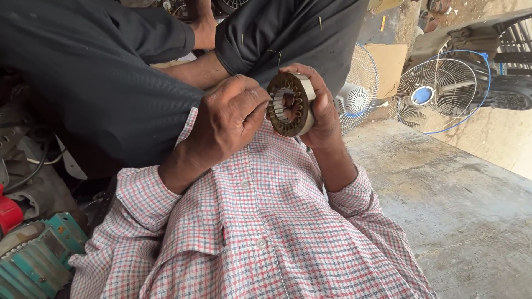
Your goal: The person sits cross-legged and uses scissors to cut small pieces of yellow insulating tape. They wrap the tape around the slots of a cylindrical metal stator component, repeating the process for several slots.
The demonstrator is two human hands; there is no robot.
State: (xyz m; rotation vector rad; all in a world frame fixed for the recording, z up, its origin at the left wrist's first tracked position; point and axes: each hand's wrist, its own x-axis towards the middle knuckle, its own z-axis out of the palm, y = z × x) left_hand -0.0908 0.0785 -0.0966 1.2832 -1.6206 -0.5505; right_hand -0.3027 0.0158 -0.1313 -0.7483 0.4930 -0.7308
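Note:
My right hand (322, 113) holds a round motor stator ring (288, 105) upright in front of my checked shirt (260, 221), fingers wrapped round its metal outer band. The ring's brown slotted core faces my left hand. My left hand (230, 122) is closed, with thumb and fingertips pinched at the ring's inner edge. Whether a small part sits between those fingertips is hidden.
Another person in black clothes (100, 72) sits close beyond my hands, a forearm (197, 69) just behind the ring. Two wire-guard fans (438, 91) (357, 94) stand at the right. A concrete slab (454, 199) lies at the right, a teal motor casing (36, 260) at the lower left.

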